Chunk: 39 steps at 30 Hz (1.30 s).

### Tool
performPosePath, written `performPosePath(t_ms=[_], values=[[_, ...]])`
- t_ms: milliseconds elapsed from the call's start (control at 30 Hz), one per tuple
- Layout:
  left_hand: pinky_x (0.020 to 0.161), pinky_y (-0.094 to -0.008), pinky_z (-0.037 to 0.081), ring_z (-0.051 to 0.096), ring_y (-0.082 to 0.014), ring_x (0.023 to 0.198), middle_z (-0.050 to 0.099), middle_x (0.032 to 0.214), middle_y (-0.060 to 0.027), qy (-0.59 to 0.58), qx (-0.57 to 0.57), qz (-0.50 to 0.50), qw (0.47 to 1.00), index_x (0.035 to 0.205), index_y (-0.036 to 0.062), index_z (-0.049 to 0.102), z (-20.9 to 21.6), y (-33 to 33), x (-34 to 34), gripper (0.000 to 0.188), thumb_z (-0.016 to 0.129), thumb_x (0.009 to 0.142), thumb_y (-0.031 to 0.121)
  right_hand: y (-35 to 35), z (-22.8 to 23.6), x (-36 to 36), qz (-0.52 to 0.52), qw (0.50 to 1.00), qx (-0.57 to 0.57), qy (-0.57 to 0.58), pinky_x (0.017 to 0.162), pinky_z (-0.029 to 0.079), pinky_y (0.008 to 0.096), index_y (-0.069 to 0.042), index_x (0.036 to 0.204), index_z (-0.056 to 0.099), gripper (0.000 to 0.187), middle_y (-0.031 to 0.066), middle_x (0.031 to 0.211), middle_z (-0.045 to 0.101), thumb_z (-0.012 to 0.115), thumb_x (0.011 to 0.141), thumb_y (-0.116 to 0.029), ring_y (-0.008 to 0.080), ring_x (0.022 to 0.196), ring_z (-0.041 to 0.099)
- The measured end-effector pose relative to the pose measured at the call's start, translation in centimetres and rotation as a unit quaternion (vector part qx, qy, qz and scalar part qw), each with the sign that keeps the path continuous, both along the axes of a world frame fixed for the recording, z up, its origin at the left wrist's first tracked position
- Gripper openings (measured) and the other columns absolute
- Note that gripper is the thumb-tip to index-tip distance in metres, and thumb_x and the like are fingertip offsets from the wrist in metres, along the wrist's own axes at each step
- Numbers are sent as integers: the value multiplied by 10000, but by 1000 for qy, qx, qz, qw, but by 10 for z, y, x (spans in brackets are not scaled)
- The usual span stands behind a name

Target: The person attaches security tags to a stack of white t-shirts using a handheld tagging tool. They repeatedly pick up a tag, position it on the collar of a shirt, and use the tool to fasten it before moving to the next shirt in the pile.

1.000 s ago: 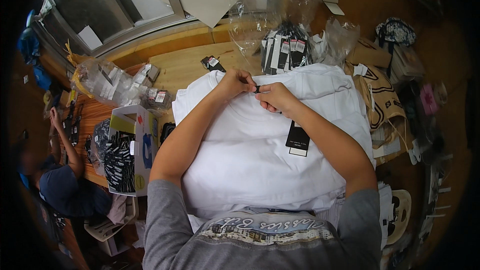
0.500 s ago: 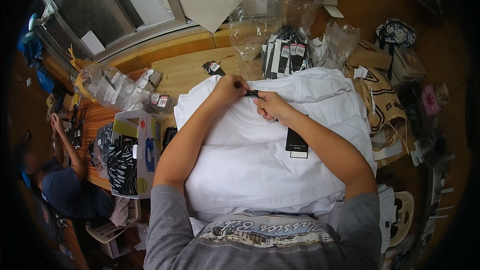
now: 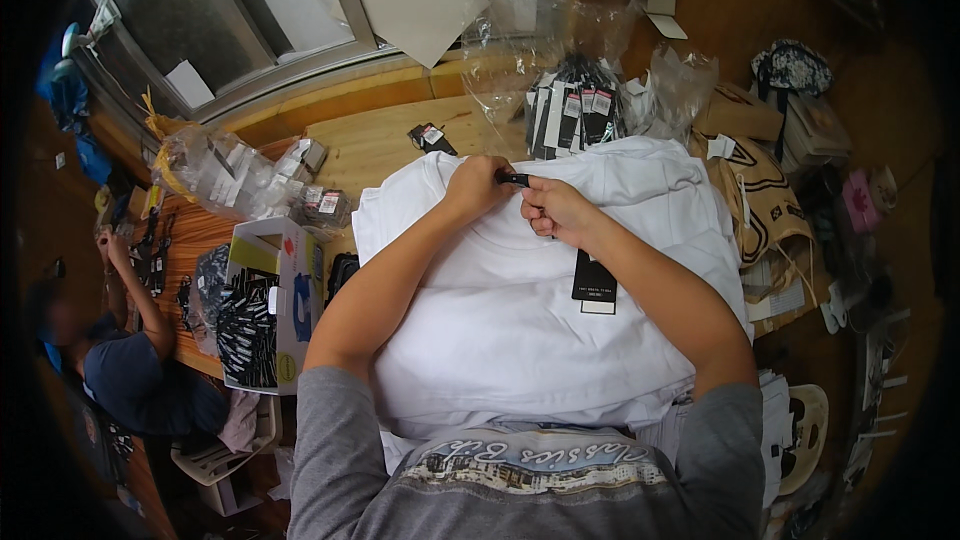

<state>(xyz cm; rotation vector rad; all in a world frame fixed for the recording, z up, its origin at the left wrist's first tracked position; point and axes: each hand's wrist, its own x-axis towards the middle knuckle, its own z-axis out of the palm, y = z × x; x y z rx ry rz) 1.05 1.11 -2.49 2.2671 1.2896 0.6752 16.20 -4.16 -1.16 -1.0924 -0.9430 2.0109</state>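
Both hands have shifted slightly rightward since the earlier frame. Right thumb and forefinger of the right hand (image 3: 558,210) pinch a small black strip (image 3: 516,180) above the white shirt (image 3: 510,315); the left hand (image 3: 480,186) closes over its other end, fingertips hard to make out. The right forearm hides one corner of a black hang tag (image 3: 594,282). Bare tabletop (image 3: 365,130) lies beyond the shirt's far-left edge.

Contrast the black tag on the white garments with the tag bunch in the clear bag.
The black tag lies singly on white garments; the tag bunch sits in a clear bag. The tag bunch shows red-marked stickers; the black tag shows none. Both show black and white.
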Motion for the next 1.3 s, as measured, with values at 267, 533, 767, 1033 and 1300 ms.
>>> performPosePath(t_ms=[267, 533, 767, 1033, 1300], values=[[503, -283, 399, 518, -181, 516, 550, 572, -94, -63, -105, 24, 992, 704, 4, 575, -7, 7, -4, 205, 661, 618, 169, -7, 0, -3, -206, 977, 16, -53, 329, 208, 192, -87, 997, 403, 156, -6, 544, 368, 377, 844, -99, 48, 372, 254], [511, -275, 392, 509, -176, 530, 551, 595, -91, -58, -87, 1, 994, 711, 1, 571, -2, 5, -6, 209, 674, 611, 153, 3, -4, 4, -152, 866, 226, -419, 467, 412, 293, -56, 832, 524, 122, 74, 509, 563, 465, 795, -155, 167, 501, 549], [523, -240, 429, 540, -113, 552, 589, 642, -78, -109, -65, -17, 992, 795, -9, 598, 5, 1, -6, 183, 650, 667, 112, 8, -3, 19, -120, 722, 387, -562, 592, 431, 366, -63, 784, 545, 88, 89, 662, 596, 497, 752, -129, 274, 679, 576], [531, -259, 412, 536, -166, 548, 579, 598, -92, -106, -109, 25, 988, 689, 5, 607, 10, 1, -8, 141, 682, 581, 56, 0, 31, 15, -117, 728, 328, -590, 577, 421, 315, -53, 692, 571, 70, 68, 709, 584, 584, 684, -122, 215, 670, 568], [486, -241, 393, 511, -115, 516, 569, 583, -62, -139, -159, 3, 977, 619, 4, 577, 1, 12, -14, 156, 712, 543, 27, 6, 17, 3, -175, 779, 383, -465, 582, 426, 295, -97, 664, 609, 90, 35, 725, 559, 647, 628, -171, 175, 678, 549]])
